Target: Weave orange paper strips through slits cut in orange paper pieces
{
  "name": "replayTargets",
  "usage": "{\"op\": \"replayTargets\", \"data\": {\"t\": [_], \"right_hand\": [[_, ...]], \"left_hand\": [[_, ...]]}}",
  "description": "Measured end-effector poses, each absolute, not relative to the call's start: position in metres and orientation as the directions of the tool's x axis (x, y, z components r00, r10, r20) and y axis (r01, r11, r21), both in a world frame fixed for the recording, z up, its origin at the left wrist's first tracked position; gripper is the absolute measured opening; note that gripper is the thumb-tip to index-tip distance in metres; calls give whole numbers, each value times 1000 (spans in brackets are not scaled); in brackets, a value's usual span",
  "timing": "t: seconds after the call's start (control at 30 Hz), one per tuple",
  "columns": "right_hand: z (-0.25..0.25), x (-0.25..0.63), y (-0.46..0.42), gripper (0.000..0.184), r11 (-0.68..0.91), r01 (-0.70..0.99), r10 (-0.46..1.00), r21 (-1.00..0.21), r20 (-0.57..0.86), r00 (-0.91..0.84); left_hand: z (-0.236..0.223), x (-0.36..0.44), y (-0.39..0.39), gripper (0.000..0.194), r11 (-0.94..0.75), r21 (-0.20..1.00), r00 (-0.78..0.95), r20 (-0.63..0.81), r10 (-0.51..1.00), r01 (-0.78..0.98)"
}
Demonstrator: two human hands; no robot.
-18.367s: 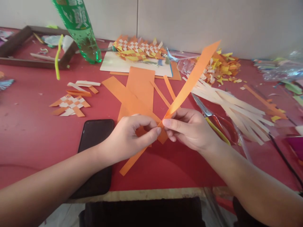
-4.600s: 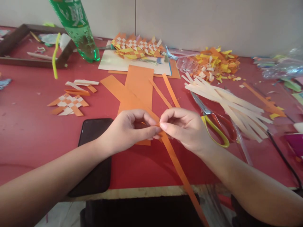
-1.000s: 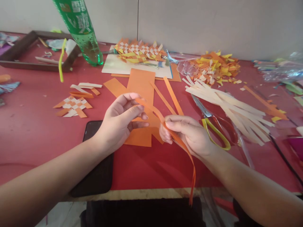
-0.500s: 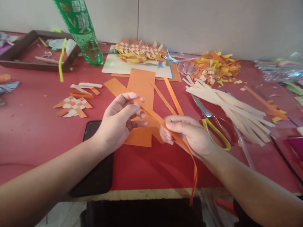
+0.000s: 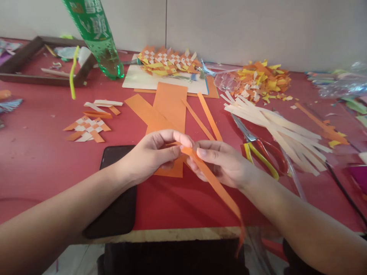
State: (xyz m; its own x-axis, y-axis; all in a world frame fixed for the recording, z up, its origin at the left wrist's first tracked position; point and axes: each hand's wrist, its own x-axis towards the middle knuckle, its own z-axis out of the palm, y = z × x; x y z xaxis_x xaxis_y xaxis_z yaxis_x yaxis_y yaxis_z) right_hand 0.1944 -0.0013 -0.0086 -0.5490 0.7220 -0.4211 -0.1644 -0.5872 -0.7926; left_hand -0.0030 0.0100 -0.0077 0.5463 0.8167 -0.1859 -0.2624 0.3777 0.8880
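Note:
Between my two hands is an orange paper strip (image 5: 216,182), its tail hanging down past the table's front edge. My left hand (image 5: 164,151) pinches the strip near its upper end, thumb against fingers. Close beside it, my right hand (image 5: 216,158) grips the same strip between thumb and forefinger. Beneath the hands lie wide orange paper pieces (image 5: 171,101), partly covered by my fingers. Two narrow loose orange strips (image 5: 210,116) rest just behind my right hand. A woven orange-and-white paper fish (image 5: 88,129) lies to the left.
Scissors (image 5: 252,141) and a sheaf of cream paper strips (image 5: 275,124) lie on the right. A black phone (image 5: 114,206) sits under my left forearm. A green bottle (image 5: 99,42) stands by a dark frame (image 5: 43,79). Woven fish (image 5: 169,61) and paper scraps (image 5: 260,78) are piled at the back.
My left hand has moved right and down, closing on the strip beside my right hand. The strip's upper length no longer stretches between the hands, and its tail has swung slightly right.

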Motion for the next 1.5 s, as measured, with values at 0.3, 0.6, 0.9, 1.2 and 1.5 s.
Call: {"op": "replayTargets", "data": {"t": [0.3, 0.6, 0.9, 1.2, 1.5], "right_hand": [[-10, 194, 1, 25, -501, -225, 825, -836, -382, -417], [-11, 194, 3, 12, -345, -111, 874, -932, -276, -400], [-8, 204, 6, 12, -155, 54, 871, -986, -163, -463], [-6, 198, -1, 9, 127, 106, 917, -986, 76, -392], [-4, 198, -2, 13, 159, 124, 912, -979, 98, -399]], "left_hand": [[-3, 1, 9, 8, 497, 828, 512, -318, 798, -261], [0, 3, 7, 11, 384, 923, 525, -329, 785, 5], [0, 3, 7, 18, 267, 955, 569, -292, 769, 129], [-1, 2, 6, 16, 271, 959, 543, -269, 795, 79], [-1, 4, 7, 14, 297, 954, 548, -264, 794, 31]]}}
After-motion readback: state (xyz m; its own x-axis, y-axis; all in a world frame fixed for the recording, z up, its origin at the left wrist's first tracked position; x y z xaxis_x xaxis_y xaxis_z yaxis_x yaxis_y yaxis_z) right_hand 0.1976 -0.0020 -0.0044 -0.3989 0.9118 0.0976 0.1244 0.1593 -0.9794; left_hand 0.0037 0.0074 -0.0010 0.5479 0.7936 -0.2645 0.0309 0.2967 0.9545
